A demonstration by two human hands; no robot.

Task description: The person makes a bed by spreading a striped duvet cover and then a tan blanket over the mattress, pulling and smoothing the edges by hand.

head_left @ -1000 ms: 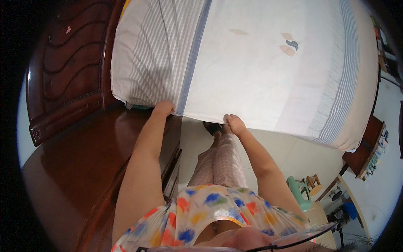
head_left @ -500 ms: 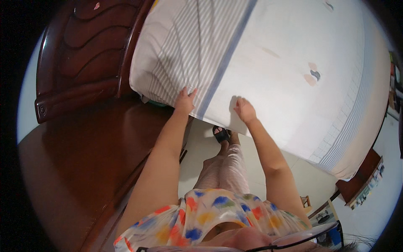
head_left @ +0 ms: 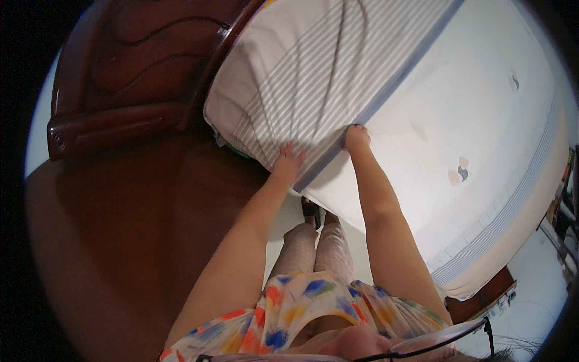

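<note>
A fitted-looking bed sheet covers the mattress, white with a blue band and a grey-striped section toward the headboard. My left hand lies on the striped section close to the bed's near edge, fingers stretched and apart. Farther in, my right hand is closed at the blue band, its curled fingers pinching the cloth there. Long wrinkles run across the striped section beyond both hands. Small pinkish and grey printed shapes dot the white part.
A dark carved wooden headboard rises at the left. Beside it, a broad brown wooden surface fills the lower left. My legs and a black sandal show below the bed's edge. Dark wooden furniture stands past the bed's foot.
My right hand has moved from the white part onto the blue band and closed on the cloth. My left hand stays spread on the stripes. The view has shifted toward the headboard end.
</note>
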